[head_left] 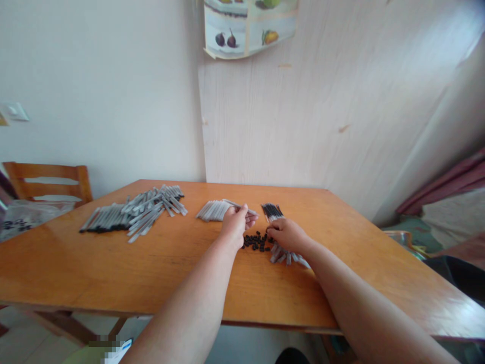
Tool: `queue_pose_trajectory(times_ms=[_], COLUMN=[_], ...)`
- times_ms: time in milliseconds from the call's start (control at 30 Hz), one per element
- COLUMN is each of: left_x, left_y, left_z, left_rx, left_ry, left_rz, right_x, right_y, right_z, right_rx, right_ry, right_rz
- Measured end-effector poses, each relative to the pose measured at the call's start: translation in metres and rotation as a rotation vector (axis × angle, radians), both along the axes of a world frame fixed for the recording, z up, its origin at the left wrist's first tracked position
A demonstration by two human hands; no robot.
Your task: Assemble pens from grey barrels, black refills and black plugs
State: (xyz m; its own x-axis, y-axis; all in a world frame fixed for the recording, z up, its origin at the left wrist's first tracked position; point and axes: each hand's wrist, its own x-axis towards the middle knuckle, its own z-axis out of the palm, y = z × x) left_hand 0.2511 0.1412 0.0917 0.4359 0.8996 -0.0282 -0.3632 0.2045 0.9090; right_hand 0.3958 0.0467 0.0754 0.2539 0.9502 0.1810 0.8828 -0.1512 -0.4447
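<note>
My left hand (237,222) is closed around a slim translucent tube (251,214) whose end points right. Just behind that hand, several similar tubes (212,211) lie side by side in a row. The thumb and finger of my right hand (286,234) are pinched together, and a small black plug shows at their tips. Loose black plugs (256,241) are scattered on the table between my hands. Partly under my right hand spreads a heap of clear tubes (281,255). Beyond it lies a bundle of thin black-and-clear sticks (272,211).
On the left of the wooden table (182,278) is a large pile of translucent tubes (151,205), many with black ends. A wooden chair (49,184) and a clear plastic bag (34,217) stand beyond the left edge. The wall (265,126) rises behind the table.
</note>
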Motion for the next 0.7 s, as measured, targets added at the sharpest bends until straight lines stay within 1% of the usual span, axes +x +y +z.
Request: queue_pose_trajectory(times_ms=[100, 233, 367, 500, 567, 700], left_x=[0.0, 0.001, 0.002, 0.003, 0.002, -0.001], left_y=[-0.001, -0.003, -0.007, -0.008, -0.006, 0.004], left_z=[0.0, 0.0, 0.0, -0.001, 0.0, 0.001], left_rx=[0.007, 0.021, 0.035, 0.039, 0.036, 0.025], left_ry=[0.014, 0.044, 0.052, 0.051, 0.047, 0.001], left_rz=[-0.016, -0.061, -0.097, -0.142, -0.115, 0.038], right_x=[-0.002, -0.007, -0.01, -0.009, -0.006, 0.003], right_y=[-0.001, -0.003, -0.003, -0.001, -0.001, -0.002], right_z=[0.003, 0.007, 0.008, 0.006, 0.007, 0.011], right_rx=[0.122, 0.292, 0.35, 0.381, 0.388, 0.376], right_ry=[0.018, 0.095, 0.171, 0.18, 0.167, 0.133], right_rz=[-0.014, 0.014, 0.038, 0.029, 0.011, -0.027])
